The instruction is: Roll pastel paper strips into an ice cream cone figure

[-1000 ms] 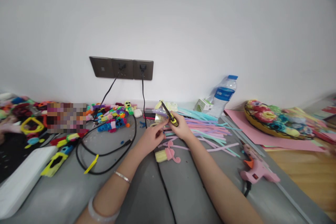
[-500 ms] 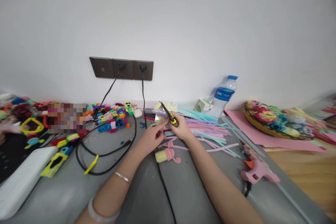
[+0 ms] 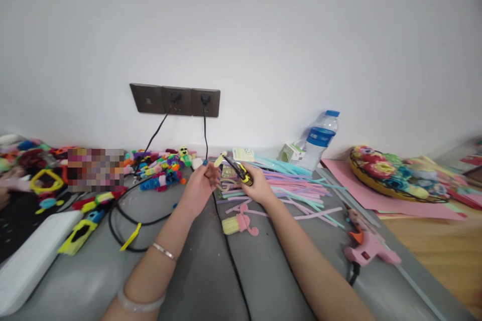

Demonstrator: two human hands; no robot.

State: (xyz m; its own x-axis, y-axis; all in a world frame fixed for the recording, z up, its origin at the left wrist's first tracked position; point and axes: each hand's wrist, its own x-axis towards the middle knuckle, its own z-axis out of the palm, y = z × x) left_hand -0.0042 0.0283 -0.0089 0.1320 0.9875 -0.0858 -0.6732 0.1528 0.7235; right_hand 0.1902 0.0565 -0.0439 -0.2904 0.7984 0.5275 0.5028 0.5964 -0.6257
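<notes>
My right hand (image 3: 256,183) is wrapped round a black and yellow tool (image 3: 241,169) that points up and to the left. A short pale yellow strip (image 3: 219,159) shows between the tool's tip and my left hand (image 3: 205,180). The left hand has its fingers curled together, and a thin pale piece curls below them; what exactly the fingers grip is too small to make out. Nearer me lies a yellow and pink fuzzy piece (image 3: 241,223) with a curled end. Pink, purple and turquoise fuzzy stems (image 3: 297,185) lie beside and behind my right hand.
A water bottle (image 3: 321,138) and small box (image 3: 291,153) stand by the wall. Rightward are a pink glue gun (image 3: 371,251) and flower basket (image 3: 399,175). Leftward lie a looped black cable (image 3: 113,234), white case (image 3: 37,261) and colourful fuzzy figures (image 3: 160,180). Another cord crosses the grey table (image 3: 199,281).
My left hand has moved left and slightly up, away from my right hand, and turned. The tool has shifted slightly down and left, and the pale strip now shows between the hands.
</notes>
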